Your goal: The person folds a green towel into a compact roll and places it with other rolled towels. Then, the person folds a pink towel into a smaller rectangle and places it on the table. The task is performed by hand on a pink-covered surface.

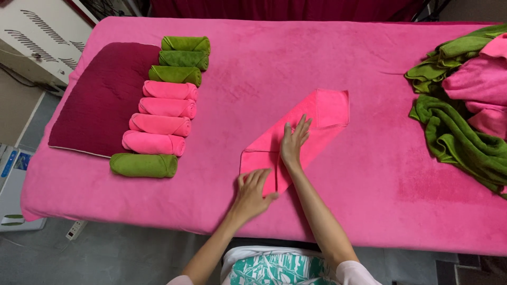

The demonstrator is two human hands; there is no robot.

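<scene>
the person is leaning over the near edge of a bed draped in a pink cover [369, 190], both forearms reaching away from the body. the right hand [293, 141] is lying palm down on a pink towel [303, 132], wrist near, fingers spread and pointing toward the far side, pressing the cloth flat. the left hand [252, 191] is sitting at the towel's near left end, fingers loosely apart and bent over the folded corner, the thumb sticking out to the right; whether it is pinching the edge or only resting on it i cannot tell.

the towel is lying about mid-bed, slightly toward the near side, folded into a long narrow strip. its long axis is running diagonally, from the near left end under the left hand up to a squared end at the far right.

at the left, a row of rolled towels [163, 105] is lying beside a dark red cushion [100, 100]: three green at the far end, four pink, one green nearest. at the far right, a loose heap of green and pink towels [465, 105] is resting on the cover.
</scene>
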